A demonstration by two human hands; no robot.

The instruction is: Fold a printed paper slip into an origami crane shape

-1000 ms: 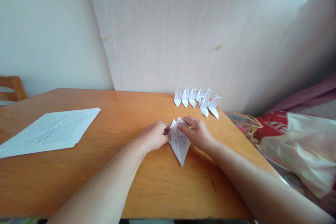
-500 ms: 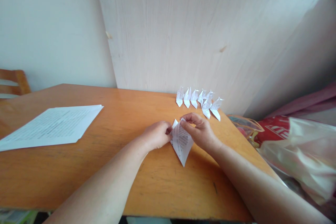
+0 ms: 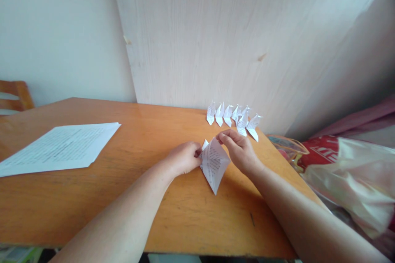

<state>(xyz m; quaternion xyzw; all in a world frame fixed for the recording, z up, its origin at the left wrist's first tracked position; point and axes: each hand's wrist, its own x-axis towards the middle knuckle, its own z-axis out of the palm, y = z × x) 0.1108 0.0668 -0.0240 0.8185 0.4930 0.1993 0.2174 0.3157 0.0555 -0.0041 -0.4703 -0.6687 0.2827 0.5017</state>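
Between my hands is a folded sheet of printed paper [image 3: 215,166], kite-shaped, its lower point resting on or just over the table. My left hand [image 3: 187,158] is closed on its left edge, the fingertips partly hidden behind the paper. With thumb and fingertips together, my right hand [image 3: 236,148] pinches the top corner of an upper flap, which stands away from the rest. Beyond my hands, several folded paper cranes [image 3: 227,116] stand in a loose row at the table's back right.
A stack of printed sheets [image 3: 61,146] lies on the left of the wooden table [image 3: 148,125]. A pale panel [image 3: 197,41] rises behind it. Past the right edge are a red and white bag [image 3: 348,172] and a pink cloth [image 3: 348,121]. A wooden chair [image 3: 17,94] stands far left.
My right hand has moved slightly to the right with the flap's corner, so the paper opens wider. My left hand stays at the left edge.
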